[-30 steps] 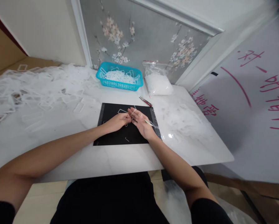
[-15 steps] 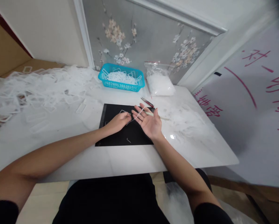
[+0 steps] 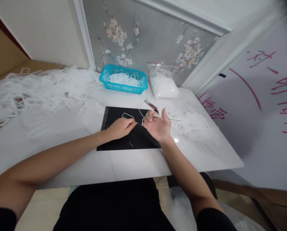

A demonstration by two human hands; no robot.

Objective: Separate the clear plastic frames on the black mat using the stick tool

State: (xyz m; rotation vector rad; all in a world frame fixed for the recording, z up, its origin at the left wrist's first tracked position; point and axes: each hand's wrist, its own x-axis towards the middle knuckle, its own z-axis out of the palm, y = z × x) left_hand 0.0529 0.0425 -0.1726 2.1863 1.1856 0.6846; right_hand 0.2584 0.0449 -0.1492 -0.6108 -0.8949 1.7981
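Observation:
Over the black mat [image 3: 114, 144], my left hand [image 3: 120, 128] is closed in a pinch on one end of a thin white strip [image 3: 139, 124]. My right hand [image 3: 159, 127], palm up, curls its fingers round the other part of this strip, which bends up beyond the fingertips. A pale, slim stick-like tool [image 3: 173, 119] lies across my right hand, behind the thumb; its kind is unclear. A white rectangular frame [image 3: 127, 115] lies on the mat just beyond my left hand. Nearer me on the mat is a small hooked white scrap [image 3: 131, 144].
A blue basket [image 3: 124, 88] of white pieces stands at the back, beside a clear bag [image 3: 165, 87] of white pieces. Red-handled nippers [image 3: 150, 105] lie behind the mat. White frames [image 3: 47, 86] heap up on the left; clear film-like pieces [image 3: 193, 125] spread on the right.
My right fingers have curled from outstretched to closed on the strip, and the hand has shifted slightly right with the stick-like tool. The strip now bends between both hands.

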